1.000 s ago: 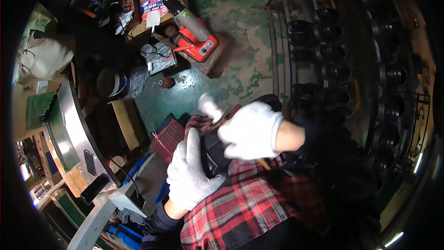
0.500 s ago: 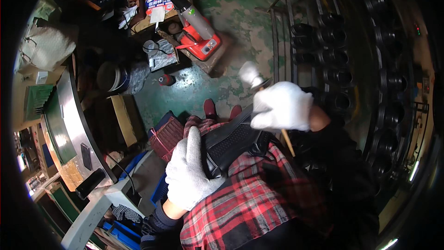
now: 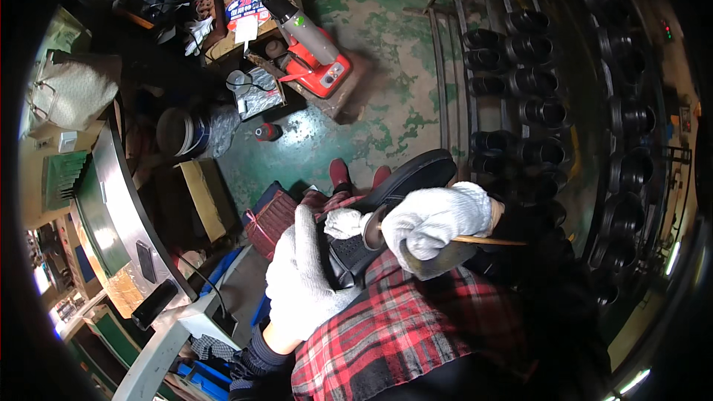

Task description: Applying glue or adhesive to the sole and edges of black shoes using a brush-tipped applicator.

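A black shoe (image 3: pixel 405 177) with a perforated upper lies across my lap, its toe pointing up and to the right. My left hand (image 3: pixel 301 282), in a white knit glove, grips the shoe at its lower left end. White-gloved too, my right hand (image 3: pixel 431 226) is closed round a wooden-handled tool (image 3: pixel 490 240). The tool has a white cloth-wrapped tip and a round metal collar; the tip is over the shoe's upper, close to my left fingers. Under my right hand a rounded olive-grey piece (image 3: pixel 448 260) shows, mostly covered; I cannot tell what it is.
Several black shoes stand on a metal rack (image 3: pixel 531 67) at right. Ahead on the floor are a red and grey machine (image 3: pixel 319 59) and a small red-capped bottle (image 3: pixel 267 131). A phone (image 3: pixel 145 261) rests on the metal-edged bench at left. A plaid apron (image 3: pixel 401 319) covers my lap.
My right hand has come down and slightly left, swinging the tool's wrapped tip from above the floor onto the shoe. The shoe's toe now shows farther up and right.
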The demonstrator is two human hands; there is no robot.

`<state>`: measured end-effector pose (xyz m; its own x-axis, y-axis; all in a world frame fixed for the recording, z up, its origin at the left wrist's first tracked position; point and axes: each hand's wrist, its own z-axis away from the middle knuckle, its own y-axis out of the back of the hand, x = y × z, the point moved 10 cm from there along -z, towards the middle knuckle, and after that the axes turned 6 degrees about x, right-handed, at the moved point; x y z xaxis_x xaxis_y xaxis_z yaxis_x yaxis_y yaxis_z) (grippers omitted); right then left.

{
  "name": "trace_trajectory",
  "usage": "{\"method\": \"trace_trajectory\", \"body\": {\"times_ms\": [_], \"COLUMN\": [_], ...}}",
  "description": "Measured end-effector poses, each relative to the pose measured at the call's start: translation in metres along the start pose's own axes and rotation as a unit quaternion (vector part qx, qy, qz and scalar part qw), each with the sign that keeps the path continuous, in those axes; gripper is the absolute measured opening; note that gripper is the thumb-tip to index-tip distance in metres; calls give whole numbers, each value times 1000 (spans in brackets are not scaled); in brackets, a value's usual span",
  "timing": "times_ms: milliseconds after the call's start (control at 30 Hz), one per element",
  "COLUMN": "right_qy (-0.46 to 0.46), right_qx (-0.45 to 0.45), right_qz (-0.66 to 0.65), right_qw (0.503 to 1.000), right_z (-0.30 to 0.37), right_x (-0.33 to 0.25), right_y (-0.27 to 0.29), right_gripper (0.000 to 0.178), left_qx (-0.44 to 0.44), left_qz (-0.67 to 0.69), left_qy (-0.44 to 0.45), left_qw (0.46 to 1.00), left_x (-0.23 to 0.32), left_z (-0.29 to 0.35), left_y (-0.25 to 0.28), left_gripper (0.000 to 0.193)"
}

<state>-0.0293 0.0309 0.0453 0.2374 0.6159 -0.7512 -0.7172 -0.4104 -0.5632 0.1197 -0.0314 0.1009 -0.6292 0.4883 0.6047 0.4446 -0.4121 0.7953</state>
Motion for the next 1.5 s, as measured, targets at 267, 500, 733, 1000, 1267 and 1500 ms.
{"method": "trace_trajectory", "body": {"times_ms": [267, 500, 733, 1000, 1267, 1500], "right_qy": [14, 235, 334, 258, 305, 270], "right_qx": [286, 583, 534, 564, 769, 877], "right_qz": [-169, 225, 490, 495, 414, 186], "right_qw": [943, 745, 602, 609, 380, 350], "right_z": [31, 25, -1, 5, 132, 215], "right_x": [-27, -98, -124, -99, -95, -28], "right_y": [46, 40, -8, 17, 59, 73], "right_gripper": [14, 17, 24, 22, 12, 13], "left_qx": [-25, -31, 8, 13, 11, -10], "left_qz": [58, 25, 22, 40, 61, 125], "left_qy": [110, 87, 26, 44, 67, 89], "left_qw": [992, 995, 999, 998, 996, 988], "left_x": [-28, -25, -16, -26, -35, -44], "left_z": [11, 9, 2, 6, 3, -8], "left_y": [-7, -7, -1, -1, 3, -4], "left_gripper": [130, 132, 126, 126, 120, 108]}}
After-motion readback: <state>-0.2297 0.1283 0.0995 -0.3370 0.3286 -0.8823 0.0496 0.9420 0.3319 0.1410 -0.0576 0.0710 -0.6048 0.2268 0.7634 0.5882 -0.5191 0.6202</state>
